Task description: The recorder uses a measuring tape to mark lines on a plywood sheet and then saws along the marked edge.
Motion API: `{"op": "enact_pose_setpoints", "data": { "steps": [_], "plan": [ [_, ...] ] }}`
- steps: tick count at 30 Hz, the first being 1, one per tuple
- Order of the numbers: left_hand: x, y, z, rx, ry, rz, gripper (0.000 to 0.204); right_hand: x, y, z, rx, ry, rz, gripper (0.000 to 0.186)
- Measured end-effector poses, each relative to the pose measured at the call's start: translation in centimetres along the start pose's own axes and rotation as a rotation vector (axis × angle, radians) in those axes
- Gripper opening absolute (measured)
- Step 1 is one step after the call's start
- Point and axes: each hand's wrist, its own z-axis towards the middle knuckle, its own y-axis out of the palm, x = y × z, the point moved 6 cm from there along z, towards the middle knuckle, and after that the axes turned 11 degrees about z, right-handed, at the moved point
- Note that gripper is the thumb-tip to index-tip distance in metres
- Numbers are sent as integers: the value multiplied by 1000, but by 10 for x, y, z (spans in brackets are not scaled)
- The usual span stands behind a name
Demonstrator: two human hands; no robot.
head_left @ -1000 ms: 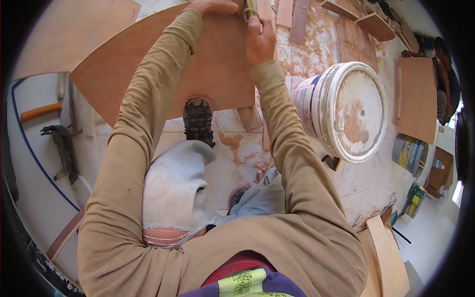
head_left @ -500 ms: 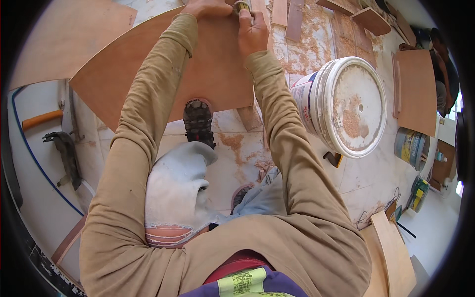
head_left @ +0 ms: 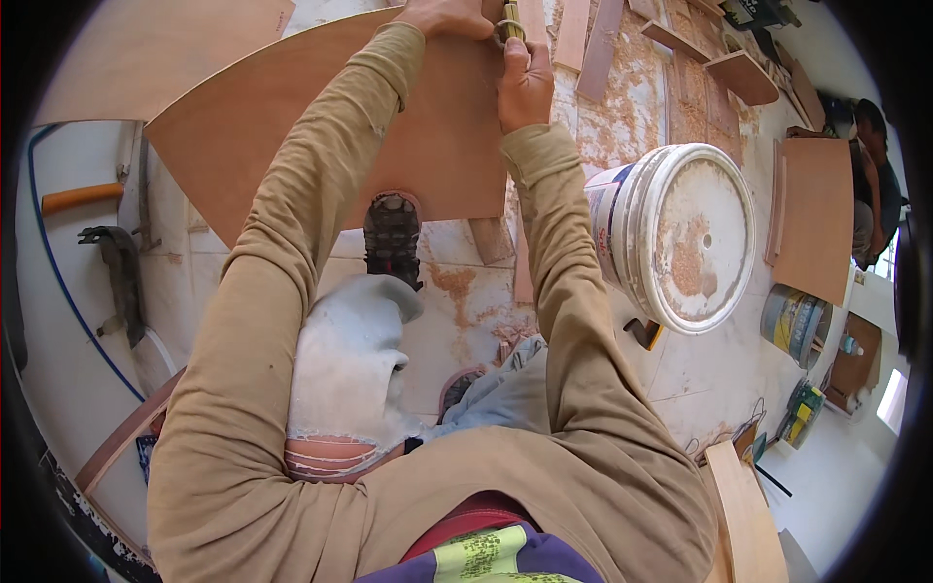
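A large reddish-brown plywood panel [head_left: 321, 126] with one curved edge lies in front of me, my shoe [head_left: 393, 233] against its near edge. At the panel's far right corner, my right hand [head_left: 526, 85] is closed around a small yellowish-brown piece with a pale ring [head_left: 510, 27]; its kind is unclear. Just left of it, my left hand [head_left: 445, 17] is at the panel's far part, thumb toward that piece. The top of the picture cuts off its fingers, so its grip is hidden.
A white bucket [head_left: 705, 238] with a dusty lid stands to the right. Wood strips [head_left: 601, 49] and shavings lie beyond it. On the left are an orange-handled tool [head_left: 83, 198] and a black clamp-like tool [head_left: 121, 277]. Another person [head_left: 870, 185] is at the far right beside a board [head_left: 816, 219].
The view has shifted a little. Both my hands have moved slightly right and stay close together at the panel's far corner, the small piece still at my right hand.
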Motion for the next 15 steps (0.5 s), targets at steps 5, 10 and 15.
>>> {"op": "enact_pose_setpoints", "data": {
  "steps": [5, 10, 15],
  "plan": [
    [-1, -8, -8, 21, 22, 61, 56, 41, -26, -34, -59, 187, 130, 30],
    [4, -7, -8, -27, 55, -24, 58, -100, -62, -155, -38, 219, -110, 30],
    [8, -11, -13, 11, -49, 108, 58, -101, -30, -91, 6, 204, -168, 30]
  ]
}}
